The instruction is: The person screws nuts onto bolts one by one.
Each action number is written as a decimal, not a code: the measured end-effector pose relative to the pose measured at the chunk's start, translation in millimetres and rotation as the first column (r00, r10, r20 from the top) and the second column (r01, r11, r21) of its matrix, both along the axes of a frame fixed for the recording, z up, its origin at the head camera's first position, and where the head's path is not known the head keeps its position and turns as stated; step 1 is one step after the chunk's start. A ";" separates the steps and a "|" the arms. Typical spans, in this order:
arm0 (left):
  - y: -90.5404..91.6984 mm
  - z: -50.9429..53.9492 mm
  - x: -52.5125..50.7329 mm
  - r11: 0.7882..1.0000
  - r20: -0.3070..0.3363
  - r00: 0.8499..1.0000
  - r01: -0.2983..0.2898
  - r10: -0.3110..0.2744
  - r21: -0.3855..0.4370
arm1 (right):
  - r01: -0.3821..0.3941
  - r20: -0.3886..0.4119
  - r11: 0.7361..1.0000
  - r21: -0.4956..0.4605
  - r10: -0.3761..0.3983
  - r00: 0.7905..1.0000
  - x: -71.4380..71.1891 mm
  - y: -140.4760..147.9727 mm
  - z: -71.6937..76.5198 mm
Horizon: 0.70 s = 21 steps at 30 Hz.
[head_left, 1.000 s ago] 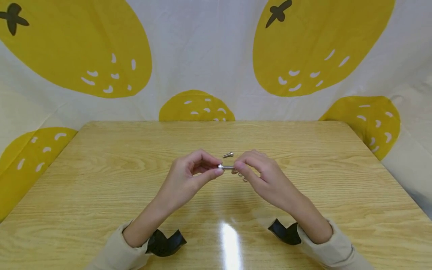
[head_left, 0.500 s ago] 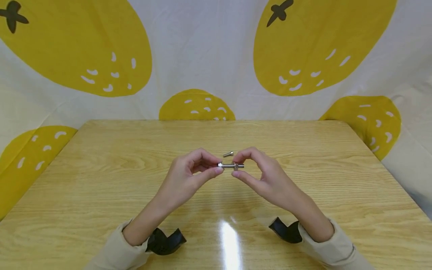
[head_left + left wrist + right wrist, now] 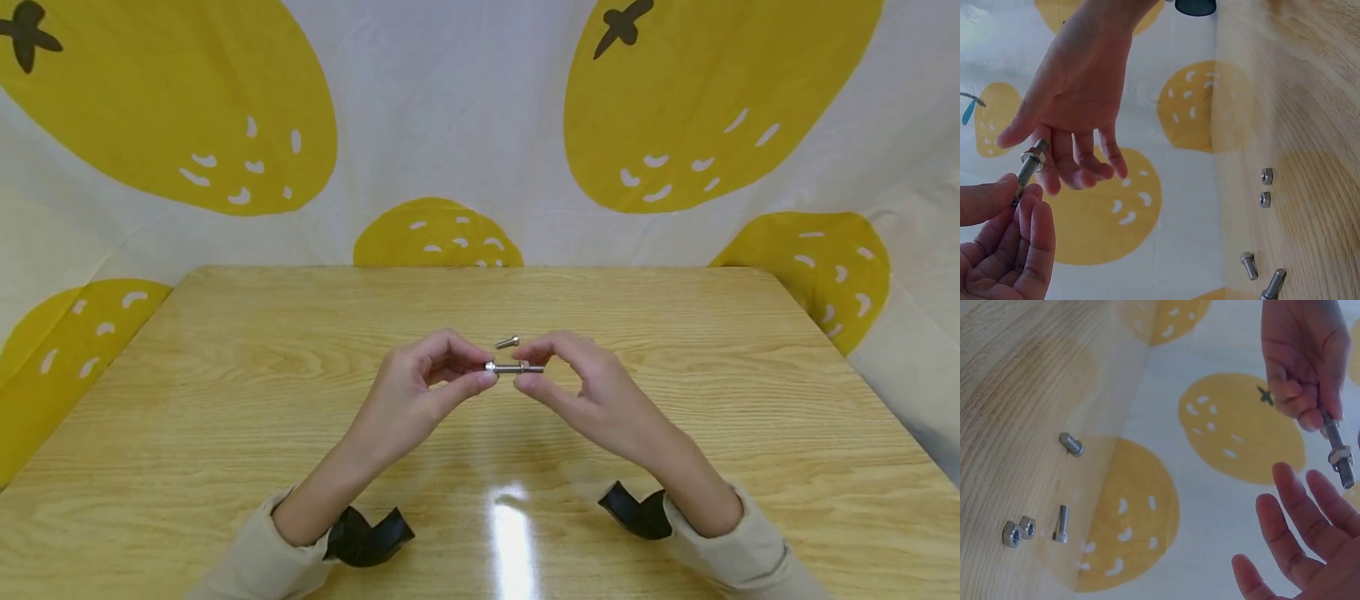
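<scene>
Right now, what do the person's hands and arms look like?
Left sleeve and right sleeve: beige, long. Left wrist piece and right wrist piece: black, curved, jutting inward. Left hand and right hand: bare, no gloves or rings visible.

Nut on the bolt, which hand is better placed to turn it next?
Probably the right hand: it is open around the nut, while the left hand is busy pinching the bolt by its head end.
</scene>
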State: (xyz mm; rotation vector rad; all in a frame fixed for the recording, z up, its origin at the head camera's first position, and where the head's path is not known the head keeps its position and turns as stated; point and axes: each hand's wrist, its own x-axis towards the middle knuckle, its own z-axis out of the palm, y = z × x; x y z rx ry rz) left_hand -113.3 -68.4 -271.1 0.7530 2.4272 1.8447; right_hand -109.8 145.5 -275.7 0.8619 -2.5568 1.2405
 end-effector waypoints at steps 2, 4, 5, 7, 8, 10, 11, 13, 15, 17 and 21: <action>0.1 0.2 -0.1 1.000 0.002 1.000 -0.001 0.001 0.002 | -0.001 -0.006 1.000 -0.003 0.001 1.000 0.5 0.5 0.9; 0.1 0.5 -0.3 1.000 0.004 1.000 -0.002 0.002 0.004 | -0.024 -0.036 1.000 -0.018 0.023 0.999 0.0 0.6 0.9; 0.1 0.6 -0.4 1.000 0.004 1.000 -0.002 0.002 0.005 | -0.036 -0.060 0.999 -0.024 0.034 0.998 -0.3 0.6 0.7; 0.1 0.8 -0.5 1.000 0.004 1.000 -0.003 0.003 0.006 | -0.061 -0.105 0.997 -0.038 0.056 0.993 -1.3 0.4 -0.3; 0.0 0.9 -0.5 1.000 0.004 1.000 -0.004 0.004 0.007 | -0.071 -0.121 0.996 -0.045 0.065 0.991 -1.8 0.2 -0.9; -0.1 1.1 -0.2 1.000 0.004 1.000 -0.006 0.006 0.006 | -0.079 -0.139 0.995 -0.054 0.071 0.988 -2.3 0.0 -1.9; -0.2 1.1 0.0 1.000 0.004 1.000 -0.006 0.006 0.006 | -0.079 -0.140 0.995 -0.058 0.070 0.988 -2.4 -0.1 -2.3; -0.3 1.3 0.4 1.000 0.005 1.000 -0.006 0.006 0.009 | -0.071 -0.132 0.996 -0.061 0.062 0.989 -2.2 -0.4 -2.9; -0.4 1.5 1.0 1.000 0.002 1.000 -0.001 0.001 0.012 | -0.060 -0.117 0.997 -0.057 0.053 0.992 -1.7 -0.9 -3.3; -0.2 1.7 1.5 1.000 -0.004 1.000 0.005 -0.005 0.015 | -0.053 -0.101 0.997 -0.052 0.047 0.994 -1.6 -1.4 -3.3; 0.4 2.2 2.1 1.000 -0.007 1.000 0.013 -0.013 0.014 | -0.038 -0.058 0.999 -0.026 0.036 0.998 -1.2 -1.4 -2.5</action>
